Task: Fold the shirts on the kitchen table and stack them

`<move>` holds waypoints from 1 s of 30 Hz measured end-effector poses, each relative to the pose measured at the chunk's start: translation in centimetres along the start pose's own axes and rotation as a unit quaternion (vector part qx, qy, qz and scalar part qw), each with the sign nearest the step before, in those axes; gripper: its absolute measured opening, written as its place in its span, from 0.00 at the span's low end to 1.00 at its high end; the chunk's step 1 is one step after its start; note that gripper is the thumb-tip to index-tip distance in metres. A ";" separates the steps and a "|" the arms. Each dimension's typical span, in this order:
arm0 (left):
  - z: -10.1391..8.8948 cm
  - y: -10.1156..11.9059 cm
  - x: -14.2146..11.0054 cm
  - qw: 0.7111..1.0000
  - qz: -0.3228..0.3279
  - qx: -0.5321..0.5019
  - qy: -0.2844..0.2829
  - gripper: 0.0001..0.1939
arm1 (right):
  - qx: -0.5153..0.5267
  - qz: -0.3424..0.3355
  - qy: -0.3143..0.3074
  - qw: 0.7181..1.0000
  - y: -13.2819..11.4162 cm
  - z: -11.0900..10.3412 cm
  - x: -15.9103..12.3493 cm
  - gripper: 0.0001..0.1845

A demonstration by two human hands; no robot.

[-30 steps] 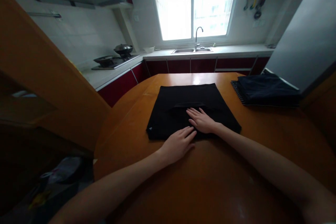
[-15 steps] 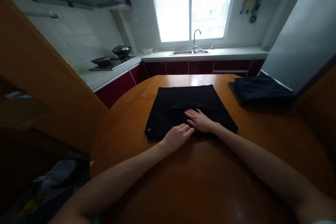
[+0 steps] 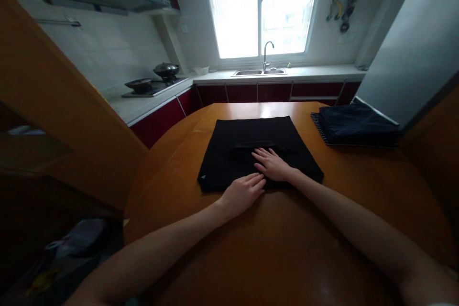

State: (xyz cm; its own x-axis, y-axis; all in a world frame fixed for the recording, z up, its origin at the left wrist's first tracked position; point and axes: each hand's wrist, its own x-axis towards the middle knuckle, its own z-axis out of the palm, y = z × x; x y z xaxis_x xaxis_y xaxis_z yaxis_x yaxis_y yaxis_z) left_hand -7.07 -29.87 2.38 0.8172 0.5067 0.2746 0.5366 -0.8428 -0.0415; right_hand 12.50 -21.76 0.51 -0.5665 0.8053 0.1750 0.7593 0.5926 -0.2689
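Observation:
A black folded garment [image 3: 251, 131] lies flat on the wooden table, with a small pale mark near its lower left corner and a raised crease across its middle. My right hand [image 3: 273, 164] rests palm down on it just below the crease, fingers spread. My left hand [image 3: 245, 191] lies at the garment's near edge, fingers stretched toward the right hand and touching the cloth. Neither hand grips anything that I can see. The exact kind of garment cannot be told.
A stack of folded dark clothes [image 3: 358, 124] sits at the right of the round-cornered wooden table [image 3: 283, 239]. Behind the table run a counter with a sink [image 3: 249, 72] and a stove [image 3: 154, 88] holding pans. A fridge-like grey panel [image 3: 405, 52] stands at right.
My left hand has shifted slightly toward me and its fingers have straightened from a more curled pose. My right hand and the garment stay almost where they were.

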 end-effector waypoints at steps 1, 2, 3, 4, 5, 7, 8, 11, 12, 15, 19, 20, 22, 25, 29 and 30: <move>0.1 0.2 -0.2 1.000 -0.005 -0.009 -0.009 0.18 | -0.001 0.001 0.001 1.000 0.1 0.1 0.0 0.31; 0.1 0.4 -0.4 0.999 -0.012 -0.019 -0.022 0.21 | -0.001 0.000 0.001 1.000 0.2 0.1 0.0 0.31; 0.1 0.6 -0.6 0.999 -0.020 -0.031 -0.039 0.25 | 0.000 -0.003 -0.001 1.000 0.3 0.1 0.1 0.31; 0.0 0.7 -0.8 0.997 -0.027 -0.044 -0.057 0.30 | 0.001 -0.006 -0.002 1.000 0.4 0.2 0.1 0.30; -0.2 0.9 -1.1 0.995 -0.032 -0.058 -0.074 0.35 | 0.002 -0.009 -0.003 1.000 0.5 0.2 0.1 0.30; -0.9 1.1 -1.3 0.990 -0.031 -0.090 -0.106 0.41 | 0.003 -0.013 -0.002 1.000 0.7 0.3 0.1 0.30; -1.3 1.0 -1.4 0.987 -0.029 -0.111 -0.116 0.40 | 0.004 -0.013 0.000 1.000 0.8 0.3 0.1 0.30; -2.3 -0.3 -0.9 0.980 -0.062 -0.174 -0.078 0.28 | 0.006 -0.012 0.004 1.000 0.9 0.5 0.1 0.30; -2.3 -1.2 -0.6 0.979 -0.090 -0.178 -0.045 0.25 | 0.006 -0.012 0.005 1.000 0.8 0.5 0.0 0.30; -1.5 -4.4 -0.1 0.977 -0.179 -0.111 0.020 0.25 | 0.007 -0.014 0.023 1.000 0.2 0.2 -0.2 0.28; 0.7 -7.6 -0.4 0.973 -0.223 -0.036 -0.052 0.32 | 0.021 -0.004 0.104 0.994 -0.9 -0.7 -0.1 0.25; 1.0 -7.9 -0.5 0.971 -0.224 -0.033 -0.071 0.33 | 0.015 0.007 0.129 0.992 -1.0 -0.9 0.1 0.26; 1.4 -8.0 -0.9 0.969 -0.225 -0.031 -0.092 0.35 | -0.012 0.046 0.149 0.988 -0.7 -1.0 0.4 0.29; 1.2 -7.7 -0.9 0.969 -0.227 -0.023 -0.099 0.35 | -0.043 0.103 0.072 0.991 0.4 -0.4 0.8 0.35; 0.5 -7.4 1.2 0.976 -0.217 0.004 -0.034 0.26 | -0.046 0.121 0.010 0.992 1.5 0.6 1.0 0.35; 0.5 -7.4 2.1 0.977 -0.212 0.008 -0.012 0.24 | -0.046 0.120 0.011 0.992 1.5 0.7 1.0 0.35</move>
State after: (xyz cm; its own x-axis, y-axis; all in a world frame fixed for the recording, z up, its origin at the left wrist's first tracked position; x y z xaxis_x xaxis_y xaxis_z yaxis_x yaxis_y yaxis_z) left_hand -9.19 -22.45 2.77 0.5254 0.8140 0.2477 0.8310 -0.5534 0.0559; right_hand 12.87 -20.05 -0.35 -0.3593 0.9229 0.1383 0.8980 0.3823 -0.2178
